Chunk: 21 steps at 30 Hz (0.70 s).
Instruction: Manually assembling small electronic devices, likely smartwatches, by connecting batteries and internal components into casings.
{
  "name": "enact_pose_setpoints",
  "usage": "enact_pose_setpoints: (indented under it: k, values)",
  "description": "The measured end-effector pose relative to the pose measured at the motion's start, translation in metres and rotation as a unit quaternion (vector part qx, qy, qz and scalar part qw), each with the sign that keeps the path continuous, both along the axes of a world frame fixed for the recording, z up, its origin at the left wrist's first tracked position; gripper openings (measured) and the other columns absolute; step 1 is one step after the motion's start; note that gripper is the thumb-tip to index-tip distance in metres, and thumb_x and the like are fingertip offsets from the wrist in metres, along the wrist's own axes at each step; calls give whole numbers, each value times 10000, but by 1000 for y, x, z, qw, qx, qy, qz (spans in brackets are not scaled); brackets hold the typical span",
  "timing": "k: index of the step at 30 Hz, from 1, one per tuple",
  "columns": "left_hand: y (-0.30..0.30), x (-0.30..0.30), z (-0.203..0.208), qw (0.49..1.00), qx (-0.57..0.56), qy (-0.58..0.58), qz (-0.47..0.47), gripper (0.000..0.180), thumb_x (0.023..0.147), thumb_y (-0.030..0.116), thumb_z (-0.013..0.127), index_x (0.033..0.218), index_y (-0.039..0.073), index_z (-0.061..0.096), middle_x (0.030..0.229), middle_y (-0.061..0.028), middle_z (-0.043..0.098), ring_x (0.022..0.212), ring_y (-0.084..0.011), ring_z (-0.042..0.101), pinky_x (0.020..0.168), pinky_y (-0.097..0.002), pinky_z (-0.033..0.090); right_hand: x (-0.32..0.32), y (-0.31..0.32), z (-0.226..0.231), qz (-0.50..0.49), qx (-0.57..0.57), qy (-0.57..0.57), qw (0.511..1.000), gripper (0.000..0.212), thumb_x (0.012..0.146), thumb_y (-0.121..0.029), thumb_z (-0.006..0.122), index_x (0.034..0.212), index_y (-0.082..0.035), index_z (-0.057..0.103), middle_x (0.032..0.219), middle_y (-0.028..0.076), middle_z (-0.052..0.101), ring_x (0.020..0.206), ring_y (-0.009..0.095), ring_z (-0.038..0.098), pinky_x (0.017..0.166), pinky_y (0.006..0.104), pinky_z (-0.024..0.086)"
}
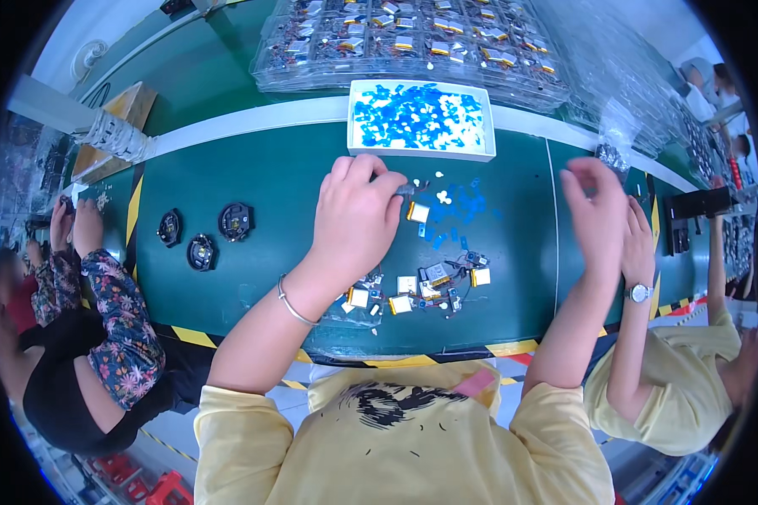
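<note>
My left hand (355,206), a bracelet on its wrist, is closed with thumb and fingers pinched on a small dark electronic part (406,188). Just beside those fingertips lies a silver battery pack with a yellow edge (418,212); I cannot tell whether it is wired to that part. Loose blue film pieces (467,202) and white bits (444,198) are scattered to the right. My right hand (596,206) is raised over the right side of the table, fingers curved and apart from the thumb, with nothing visible in it. Nearer me sits a cluster of wired battery packs (434,276).
A white box (488,156) of blue and white pieces stands at the back, before clear trays (312,80) of wired batteries. Three round black housings (200,251) lie left. Co-workers sit both sides; one's watch-wearing hand (640,244) is close to my right hand.
</note>
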<state>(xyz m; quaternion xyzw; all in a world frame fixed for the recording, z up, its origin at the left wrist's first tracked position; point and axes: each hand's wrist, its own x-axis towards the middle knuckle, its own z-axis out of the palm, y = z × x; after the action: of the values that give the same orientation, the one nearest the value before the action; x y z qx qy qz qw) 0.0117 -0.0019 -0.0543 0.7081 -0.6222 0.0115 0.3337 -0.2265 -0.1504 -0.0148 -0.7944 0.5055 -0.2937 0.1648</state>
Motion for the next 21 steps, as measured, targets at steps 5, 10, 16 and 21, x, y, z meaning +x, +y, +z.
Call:
enact_pose_setpoints:
  k: [5,10,16,21]
  values:
    - [4,1,8,974,75,212,-19,99,735,17,675,758,45,582,701,-31,579,688,-163,562,651,-288,458,74,68,-4,253,-47,-28,966,308,695,-147,736,958,-41,616,884,92,628,782,224,620,718,334,490]
    - [18,-4,20,727,86,667,-140,43,844,21,613,814,16,583,812,-43,650,749,-77,606,701,-198,478,89,87,-17,316,-21,-50,947,272,710,-116,725,946,-32,618,874,123,632,750,253,633,685,337,510]
    - [42,37,50,917,134,373,-51,77,836,85,650,835,11,627,794,-33,652,745,-80,610,687,-231,494,78,76,-21,285,242,-257,891,140,836,63,567,959,38,628,898,90,645,807,160,642,726,253,508]
    - [90,122,46,930,236,-13,280,344,640,271,762,841,22,637,786,-150,649,721,-294,632,641,-371,487,77,67,-14,264,340,-347,833,156,854,20,549,1000,14,604,839,79,634,727,126,616,662,238,491]
